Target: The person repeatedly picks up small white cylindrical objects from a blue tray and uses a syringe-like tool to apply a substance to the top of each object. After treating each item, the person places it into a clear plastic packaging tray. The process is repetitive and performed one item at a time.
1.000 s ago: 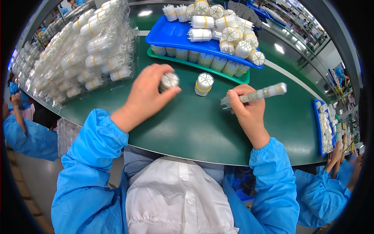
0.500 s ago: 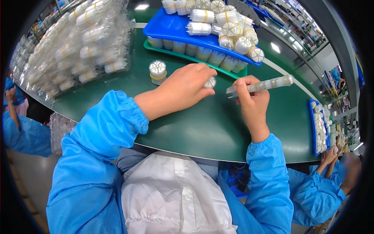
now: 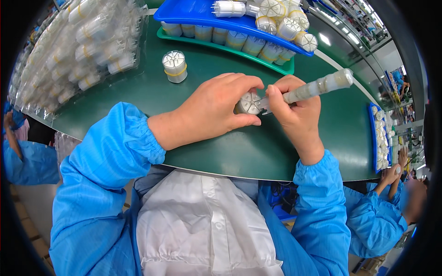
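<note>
A white cylinder [image 3: 248, 104] with a spoked end stands between the thumb and fingers of my left hand [image 3: 207, 106], which is closed around it. In my right hand [image 3: 297, 110] is a slim pronged tool [image 3: 322, 85], its thick handle wrapped in translucent film and slanting up to the right. The tool's tip meets the near right edge of the cylinder's spoked end; fingers partly hide the tip. Farther left on the green table [image 3: 207, 158], a second white cylinder [image 3: 175, 67] stands upright with a yellow band around it, apart from both hands.
At the back, a blue tray [image 3: 184, 15] heaped with cylinders sits above a green tray [image 3: 289, 67] of upright ones. Clear plastic packs [image 3: 92, 43] of cylinders are piled at left. Another blue tray [image 3: 373, 138] stands at far right, near a co-worker's hands [image 3: 391, 175].
The tool's tip has come from a gap right of the cylinder to its spoked end. More of the held cylinder shows now. The whole view has shifted slightly.
</note>
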`<action>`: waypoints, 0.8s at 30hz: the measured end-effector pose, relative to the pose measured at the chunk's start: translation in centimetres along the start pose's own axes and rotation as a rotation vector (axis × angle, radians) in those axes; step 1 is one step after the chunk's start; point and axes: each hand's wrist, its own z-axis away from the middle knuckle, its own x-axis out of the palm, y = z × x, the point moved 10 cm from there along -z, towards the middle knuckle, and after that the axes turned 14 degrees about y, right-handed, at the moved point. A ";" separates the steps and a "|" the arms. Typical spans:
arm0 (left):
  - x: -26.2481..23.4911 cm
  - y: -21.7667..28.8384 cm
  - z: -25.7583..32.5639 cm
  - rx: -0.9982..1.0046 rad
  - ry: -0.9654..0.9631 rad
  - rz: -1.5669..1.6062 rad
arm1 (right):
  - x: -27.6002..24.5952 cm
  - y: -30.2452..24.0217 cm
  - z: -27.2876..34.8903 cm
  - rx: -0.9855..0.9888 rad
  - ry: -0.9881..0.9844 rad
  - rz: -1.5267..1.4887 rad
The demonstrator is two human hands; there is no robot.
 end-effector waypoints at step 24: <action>0.8 -0.7 0.6 -0.174 -0.133 -0.137 | -0.1 0.4 0.2 -0.018 0.017 -0.056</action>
